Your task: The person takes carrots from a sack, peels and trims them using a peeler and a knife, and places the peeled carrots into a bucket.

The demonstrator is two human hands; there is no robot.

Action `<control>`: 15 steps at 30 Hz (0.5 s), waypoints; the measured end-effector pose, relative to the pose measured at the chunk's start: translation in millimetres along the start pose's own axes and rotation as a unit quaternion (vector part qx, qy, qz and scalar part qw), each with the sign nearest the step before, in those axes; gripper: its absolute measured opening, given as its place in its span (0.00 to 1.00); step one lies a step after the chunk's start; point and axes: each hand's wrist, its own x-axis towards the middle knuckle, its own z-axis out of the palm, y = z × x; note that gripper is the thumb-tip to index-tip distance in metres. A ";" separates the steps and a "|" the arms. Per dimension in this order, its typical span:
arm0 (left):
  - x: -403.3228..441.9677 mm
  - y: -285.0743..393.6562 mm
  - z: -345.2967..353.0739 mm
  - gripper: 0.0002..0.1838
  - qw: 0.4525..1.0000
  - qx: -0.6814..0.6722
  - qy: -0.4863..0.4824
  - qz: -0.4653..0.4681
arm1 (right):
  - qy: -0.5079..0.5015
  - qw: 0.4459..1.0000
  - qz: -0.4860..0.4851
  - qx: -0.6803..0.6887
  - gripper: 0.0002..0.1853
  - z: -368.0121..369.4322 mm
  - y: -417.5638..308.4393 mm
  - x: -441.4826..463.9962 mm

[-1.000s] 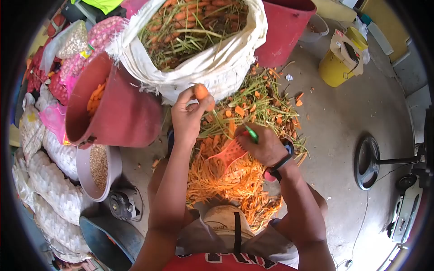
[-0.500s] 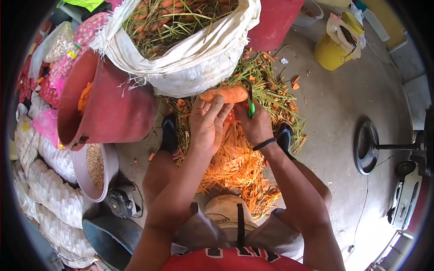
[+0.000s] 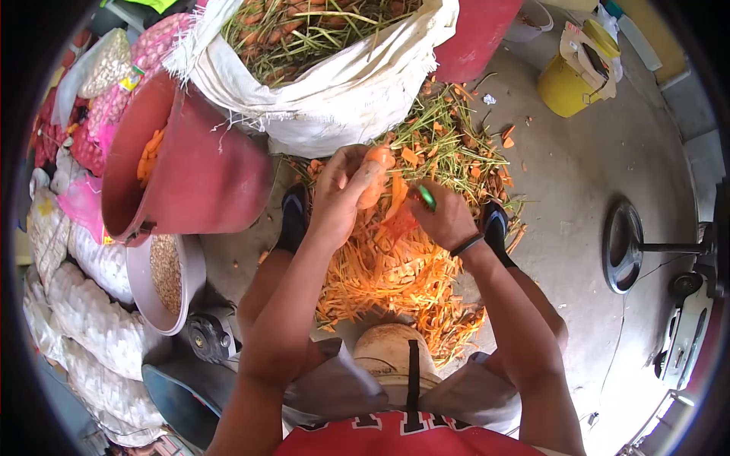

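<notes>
My left hand [image 3: 342, 194] is wrapped round a carrot [image 3: 374, 178], tilted with its top end up, just below the white sack [image 3: 334, 114]. Right of it, my right hand [image 3: 445, 216] is closed on a green-handled knife [image 3: 426, 197] and also on a red peeler-like tool [image 3: 397, 225], which is blurred. Below both hands lies a heap of orange peelings [image 3: 395, 281]. Green stems and carrot pieces [image 3: 449, 137] are spread on the floor beyond. More carrots [image 3: 281, 30] with stems fill the open sack.
A red bucket [image 3: 220, 175] with carrots lies tilted at the left, above a basin [image 3: 196, 281] of small pale pieces. White sacks [image 3: 99, 319] line the left edge. A yellow bucket [image 3: 563, 87] and a round black stand base [image 3: 622, 247] are on the right.
The carrot has turned from lying sideways to upright in my left hand. My right hand with the knife has moved down and away from it, and the red tool shows more.
</notes>
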 end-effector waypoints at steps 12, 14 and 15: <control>-16.5 -15.9 -14.4 0.11 0.989 0.138 -0.030 0.044 | -0.005 0.994 -0.106 -0.036 0.09 8.6 -25.2 7.8; -16.7 -10.0 -14.0 0.10 0.989 0.140 -0.037 0.036 | -0.007 0.994 -0.095 -0.060 0.09 7.8 -25.1 9.0; -16.9 -6.8 -12.8 0.10 0.990 0.133 -0.041 0.034 | -0.034 0.994 -0.064 -0.087 0.10 8.9 -18.1 10.4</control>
